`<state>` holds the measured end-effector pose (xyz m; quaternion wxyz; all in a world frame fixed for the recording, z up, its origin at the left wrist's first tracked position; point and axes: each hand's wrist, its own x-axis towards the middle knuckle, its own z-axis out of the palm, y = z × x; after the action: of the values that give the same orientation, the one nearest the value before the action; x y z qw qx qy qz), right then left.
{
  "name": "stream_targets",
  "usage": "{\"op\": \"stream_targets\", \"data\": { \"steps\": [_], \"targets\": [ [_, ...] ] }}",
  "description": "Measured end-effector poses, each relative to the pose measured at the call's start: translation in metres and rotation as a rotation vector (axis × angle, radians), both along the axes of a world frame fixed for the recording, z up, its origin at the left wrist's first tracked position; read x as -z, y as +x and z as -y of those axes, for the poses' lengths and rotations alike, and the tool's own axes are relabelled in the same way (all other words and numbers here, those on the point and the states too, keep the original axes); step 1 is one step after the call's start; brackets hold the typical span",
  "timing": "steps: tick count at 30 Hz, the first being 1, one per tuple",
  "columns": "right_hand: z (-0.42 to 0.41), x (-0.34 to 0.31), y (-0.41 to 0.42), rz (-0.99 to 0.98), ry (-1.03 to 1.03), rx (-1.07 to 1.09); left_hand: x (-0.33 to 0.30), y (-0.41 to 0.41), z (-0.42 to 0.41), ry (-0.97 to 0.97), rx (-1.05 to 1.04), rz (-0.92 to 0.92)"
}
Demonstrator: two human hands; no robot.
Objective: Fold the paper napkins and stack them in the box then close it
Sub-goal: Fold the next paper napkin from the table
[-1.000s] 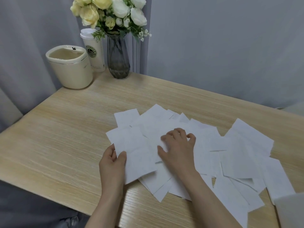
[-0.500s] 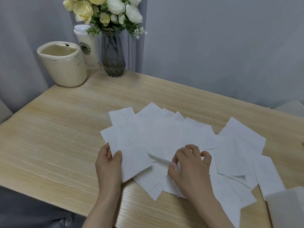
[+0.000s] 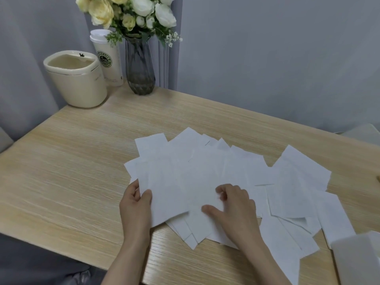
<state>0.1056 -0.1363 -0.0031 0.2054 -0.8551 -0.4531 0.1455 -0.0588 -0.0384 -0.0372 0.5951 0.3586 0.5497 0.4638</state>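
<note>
The top napkin (image 3: 174, 188) lies on the pile of paper napkins (image 3: 287, 192), between both hands. The left hand (image 3: 134, 204) pinches its edge at 9 o'clock. The right hand (image 3: 232, 204), fingers curled, presses it at 3 o'clock; the box (image 3: 357, 258) sits at 4 o'clock.

Table (image 3: 82, 161): light wood-grain top, fine streaks, smooth with a soft sheen. Napkins (image 3: 205, 173) spread on table: thin white paper, matt, faint embossed texture, slightly translucent where they overlap. Box (image 3: 357, 262) at table's near right corner: pale, matt, looks like card; blurred. Vase (image 3: 139, 66) at table's far left corner: smoky grey glass, faceted, glossy. Flowers (image 3: 127, 11) in vase: cream and white petals, matt, look artificial, can't confirm. Cup (image 3: 108, 60) just left of vase: white paper with printed green logo, white plastic lid. Bin (image 3: 76, 79) left of cup: cream plastic, smooth, glossy. Curtain (image 3: 267, 48) behind table: grey cloth, matt, soft folds.
</note>
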Motion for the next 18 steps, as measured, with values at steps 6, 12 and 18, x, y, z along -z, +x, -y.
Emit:
{"op": "stream_targets", "data": {
  "steps": [6, 12, 18],
  "targets": [
    [-0.003, 0.005, -0.003, -0.151, 0.043, 0.063, 0.001, -0.001, -0.001, 0.001, 0.021, -0.008],
    [-0.001, 0.001, 0.011, -0.261, 0.144, 0.185, 0.001, -0.001, 0.001, -0.006, 0.07, 0.017],
    [0.006, -0.01, 0.024, -0.56, 0.489, 0.36, 0.002, 0.002, 0.007, -0.006, 0.226, 0.029]
  ]
}}
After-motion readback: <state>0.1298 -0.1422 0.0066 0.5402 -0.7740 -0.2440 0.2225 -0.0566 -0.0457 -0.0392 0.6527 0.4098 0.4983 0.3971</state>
